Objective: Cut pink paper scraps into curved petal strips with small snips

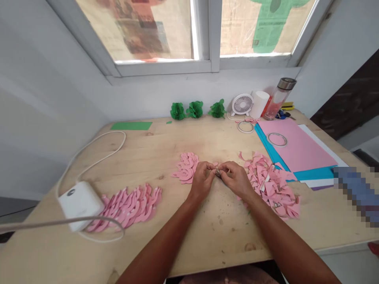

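Observation:
My left hand and my right hand meet over the middle of the table, fingers pinched together. A small dark item shows between the fingertips, too small to make out. A bit of pink paper peeks out just behind them. Left of my left hand lies a pile of wavy pink paper cutouts. Beside my right hand spreads a heap of pink paper scraps. Farther left, more pink cutouts lie overlapped in a row.
A white power adapter-like box with a cable sits at left. Green paper balls, a small fan and a bottle line the wall. Tape rolls and stacked coloured sheets lie at right; a green strip lies back left.

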A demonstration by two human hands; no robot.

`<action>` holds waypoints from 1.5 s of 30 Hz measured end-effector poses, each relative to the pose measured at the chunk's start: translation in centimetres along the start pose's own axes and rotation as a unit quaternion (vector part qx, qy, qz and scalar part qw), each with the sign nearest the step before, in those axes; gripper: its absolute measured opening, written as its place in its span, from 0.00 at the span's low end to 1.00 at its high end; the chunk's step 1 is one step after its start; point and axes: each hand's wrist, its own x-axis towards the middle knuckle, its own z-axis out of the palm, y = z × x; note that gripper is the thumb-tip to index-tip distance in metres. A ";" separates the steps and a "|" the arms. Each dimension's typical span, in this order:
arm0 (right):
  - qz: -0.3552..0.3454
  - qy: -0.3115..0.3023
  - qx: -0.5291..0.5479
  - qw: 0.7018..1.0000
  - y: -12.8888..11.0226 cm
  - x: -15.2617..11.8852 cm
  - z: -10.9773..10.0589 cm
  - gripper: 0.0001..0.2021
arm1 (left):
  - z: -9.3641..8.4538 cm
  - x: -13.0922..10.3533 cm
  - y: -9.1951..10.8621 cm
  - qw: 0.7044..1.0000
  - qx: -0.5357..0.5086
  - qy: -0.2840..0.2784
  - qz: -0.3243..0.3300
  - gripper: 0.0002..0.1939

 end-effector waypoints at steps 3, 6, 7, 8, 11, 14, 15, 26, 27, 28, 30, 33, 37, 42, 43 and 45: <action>-0.004 0.007 0.007 1.000 -0.1 0.0 0.1 0.05 | -0.1 0.0 0.1 1.000 -0.011 -0.001 -0.009 0.04; -0.002 0.016 0.000 1.000 -0.1 0.0 0.3 0.03 | -0.2 -0.1 0.4 1.000 -0.016 -0.004 -0.015 0.04; 0.000 0.019 -0.005 1.000 -0.1 0.0 0.3 0.03 | -0.2 -0.1 0.5 1.000 -0.015 -0.005 -0.016 0.04; 0.002 0.021 -0.011 1.000 -0.1 0.0 0.4 0.03 | -0.2 -0.1 0.6 1.000 -0.015 -0.004 -0.017 0.04; 0.009 0.023 -0.026 0.999 -0.1 0.1 0.4 0.03 | -0.2 -0.2 0.6 1.000 -0.021 0.002 -0.011 0.03; 0.023 0.030 -0.034 0.999 -0.2 0.1 0.3 0.04 | -0.4 -0.1 0.4 0.999 -0.002 0.032 -0.006 0.08; 0.032 0.035 -0.036 0.998 -0.2 0.1 0.2 0.04 | -0.6 0.0 0.3 0.999 0.024 0.046 -0.004 0.09; 0.070 0.066 -0.008 0.995 0.4 0.1 0.2 0.07 | -1.8 0.8 -0.4 0.931 0.362 0.039 0.037 0.09; 0.067 0.066 -0.006 0.996 0.4 0.1 0.2 0.07 | -1.7 0.8 -0.4 0.926 0.375 0.035 0.034 0.08; 0.064 0.065 -0.004 0.996 0.3 0.1 0.2 0.07 | -1.5 0.8 -0.4 0.922 0.385 0.031 0.031 0.08; 0.060 0.063 -0.002 0.996 0.3 0.0 0.2 0.07 | -1.2 0.8 -0.5 0.917 0.397 0.022 0.027 0.07; 0.060 0.062 -0.002 0.996 0.3 0.0 0.3 0.06 | -0.9 0.9 -0.5 0.919 0.394 0.019 0.018 0.06; 0.064 0.062 -0.006 0.996 0.3 0.0 0.3 0.06 | -0.8 0.9 -0.4 0.928 0.372 0.027 0.001 0.04; 0.061 0.066 -0.014 0.996 0.2 0.0 0.2 0.07 | -0.7 0.7 -0.4 0.933 0.358 0.037 -0.001 0.06; 0.059 0.066 -0.015 0.996 0.2 0.0 0.2 0.07 | -0.6 0.7 -0.5 0.932 0.361 0.040 0.000 0.08; 0.058 0.066 -0.018 0.996 0.2 0.0 0.2 0.08 | -0.5 0.7 -0.5 0.928 0.371 0.042 0.006 0.12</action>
